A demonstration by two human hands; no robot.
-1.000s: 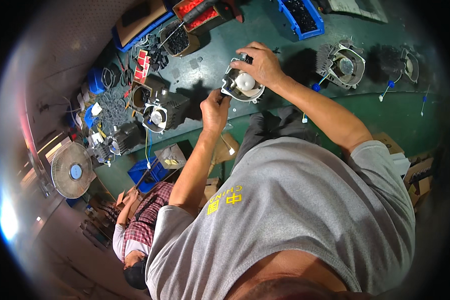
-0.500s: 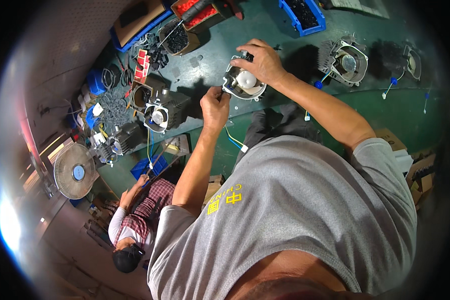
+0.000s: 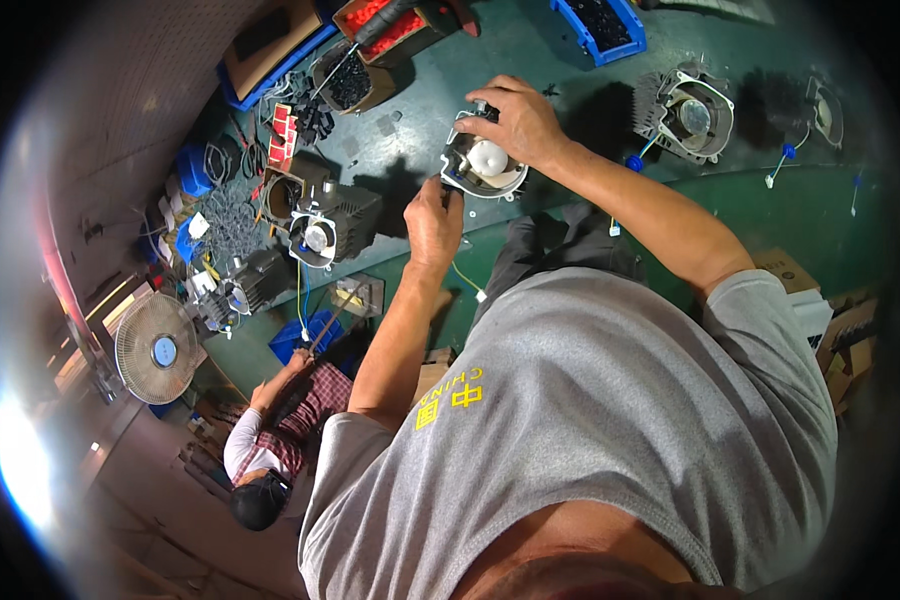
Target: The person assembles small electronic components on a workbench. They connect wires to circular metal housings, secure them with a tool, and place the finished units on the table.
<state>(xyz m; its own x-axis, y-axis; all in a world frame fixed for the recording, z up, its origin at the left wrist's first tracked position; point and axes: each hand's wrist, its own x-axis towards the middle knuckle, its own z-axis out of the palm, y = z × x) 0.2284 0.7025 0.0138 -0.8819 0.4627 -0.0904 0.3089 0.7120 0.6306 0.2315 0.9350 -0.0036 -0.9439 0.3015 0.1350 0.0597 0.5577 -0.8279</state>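
Clamping the upper rim of an open metal housing (image 3: 478, 181) by the near edge of the tabletop (image 3: 510, 55), the right hand (image 3: 530, 122) has its grip pinched round a dark fitting (image 3: 484, 107), while the left hand (image 3: 434, 225) bunches its fingertips at the housing's lower left corner, and from where I stand I cannot tell what they pinch. Compared with a second ago, the housing and both hands have barely shifted, but the white plug (image 3: 481, 296) dangling on its wire (image 3: 463, 275) below the left hand has swung rightward, and a co-worker's hand (image 3: 295, 363) has come up beside the blue bin (image 3: 322, 322).
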